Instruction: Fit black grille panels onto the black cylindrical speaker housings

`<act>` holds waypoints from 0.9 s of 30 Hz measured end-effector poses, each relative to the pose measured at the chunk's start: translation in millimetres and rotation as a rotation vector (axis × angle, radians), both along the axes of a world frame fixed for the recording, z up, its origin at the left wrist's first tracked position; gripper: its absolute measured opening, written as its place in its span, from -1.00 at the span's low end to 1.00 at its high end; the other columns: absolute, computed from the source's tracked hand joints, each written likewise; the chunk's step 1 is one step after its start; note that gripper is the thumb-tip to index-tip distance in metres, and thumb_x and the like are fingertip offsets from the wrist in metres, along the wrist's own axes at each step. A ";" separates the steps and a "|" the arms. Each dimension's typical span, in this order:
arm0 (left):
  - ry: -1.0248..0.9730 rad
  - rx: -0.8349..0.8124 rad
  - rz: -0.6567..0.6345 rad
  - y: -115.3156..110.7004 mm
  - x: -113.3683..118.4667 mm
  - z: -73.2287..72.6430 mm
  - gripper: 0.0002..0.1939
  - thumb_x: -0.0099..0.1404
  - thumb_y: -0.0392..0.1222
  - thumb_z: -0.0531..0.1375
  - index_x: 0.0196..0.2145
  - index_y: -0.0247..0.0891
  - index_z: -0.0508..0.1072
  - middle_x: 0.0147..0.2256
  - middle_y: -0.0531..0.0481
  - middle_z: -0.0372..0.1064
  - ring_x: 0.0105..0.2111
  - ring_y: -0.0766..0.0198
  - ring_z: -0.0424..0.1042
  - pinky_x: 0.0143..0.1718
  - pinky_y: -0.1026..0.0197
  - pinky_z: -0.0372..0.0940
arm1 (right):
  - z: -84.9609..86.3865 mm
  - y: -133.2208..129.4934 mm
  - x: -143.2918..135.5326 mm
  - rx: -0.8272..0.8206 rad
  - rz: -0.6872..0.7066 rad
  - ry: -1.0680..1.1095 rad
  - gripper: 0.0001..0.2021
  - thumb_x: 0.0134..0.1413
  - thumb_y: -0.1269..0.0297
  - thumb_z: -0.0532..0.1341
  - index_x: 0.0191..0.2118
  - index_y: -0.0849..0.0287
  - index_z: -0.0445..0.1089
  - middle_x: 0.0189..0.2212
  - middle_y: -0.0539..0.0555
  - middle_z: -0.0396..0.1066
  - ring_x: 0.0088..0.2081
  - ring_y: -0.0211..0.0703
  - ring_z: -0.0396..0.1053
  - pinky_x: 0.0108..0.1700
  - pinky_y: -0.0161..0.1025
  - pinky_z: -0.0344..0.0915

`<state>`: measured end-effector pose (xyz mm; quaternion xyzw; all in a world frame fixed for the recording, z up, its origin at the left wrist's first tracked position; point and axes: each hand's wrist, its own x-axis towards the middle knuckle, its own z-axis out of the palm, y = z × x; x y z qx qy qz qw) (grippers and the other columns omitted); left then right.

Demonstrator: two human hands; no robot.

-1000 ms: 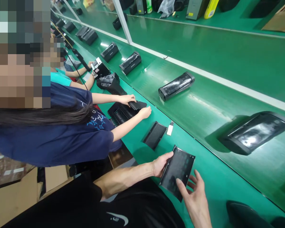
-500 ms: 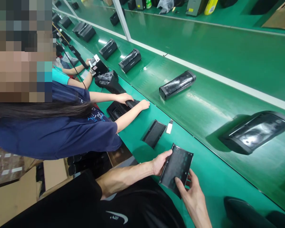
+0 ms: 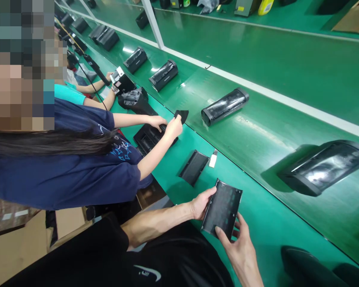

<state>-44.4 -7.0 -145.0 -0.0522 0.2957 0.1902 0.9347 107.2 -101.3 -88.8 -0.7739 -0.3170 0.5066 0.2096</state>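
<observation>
Between my two hands I hold a black curved plastic panel (image 3: 223, 207), its inner face turned up, with small tabs along its edges. My left hand (image 3: 202, 203) grips its left edge, thumb at the upper left. On the right side, my right hand (image 3: 239, 241) has its thumb on the lower face and its fingers behind the right edge. A second black panel (image 3: 194, 167) lies on the green bench beyond my left hand. Close to it is a small white and grey piece (image 3: 213, 158), whose kind I cannot make out.
Several black cylinder-like housings (image 3: 225, 107) lie along the green line, one large housing (image 3: 326, 167) at the right. A co-worker's hand (image 3: 174, 126) at left holds a dark piece (image 3: 182, 115). Dark rounded objects (image 3: 305, 265) stand at the lower right.
My right thumb has slid slightly left on the panel, which has hardly moved. The co-worker's near hand has lifted and now holds up a dark piece.
</observation>
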 end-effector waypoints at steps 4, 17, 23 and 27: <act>-0.002 0.021 0.001 2.3 0.3 1.2 -0.11 0.36 0.45 0.05 0.15 -0.50 0.49 -0.01 -0.40 0.56 -0.02 -0.10 0.55 0.11 -0.07 0.32 | -4.1 1.2 1.5 -0.014 0.015 -0.009 0.09 -0.14 -0.35 0.36 0.42 0.19 0.11 0.07 0.29 0.46 -0.09 0.23 0.53 -0.14 0.02 0.46; 0.008 -0.012 0.011 8.2 -1.9 9.6 -0.13 0.40 0.42 0.02 0.18 -0.48 0.49 0.00 -0.39 0.57 -0.07 -0.05 0.57 0.11 -0.04 0.32 | 10.6 13.0 -0.2 -0.064 -0.034 0.080 0.15 -0.22 -0.38 0.38 0.41 0.20 0.11 0.10 0.30 0.44 -0.06 0.24 0.51 -0.13 0.04 0.48; 0.006 -0.019 0.007 13.1 -5.4 9.5 -0.10 0.35 0.47 0.06 0.16 -0.48 0.50 -0.03 -0.37 0.58 -0.08 -0.10 0.58 0.08 -0.06 0.33 | 18.9 27.0 45.3 -0.031 -0.276 0.083 0.01 -0.01 -0.37 0.34 0.44 0.07 0.11 0.15 0.24 0.41 0.05 0.22 0.47 0.12 0.11 0.39; -0.004 -0.041 0.025 17.6 -6.5 10.6 -0.13 0.36 0.46 0.05 0.13 -0.46 0.51 -0.02 -0.34 0.58 -0.08 -0.08 0.58 0.09 -0.05 0.34 | -11.1 60.2 100.0 0.082 -0.611 -0.055 0.02 -0.29 -0.17 0.52 0.32 0.16 0.28 0.09 0.23 0.43 -0.21 0.05 0.51 -0.04 0.11 0.48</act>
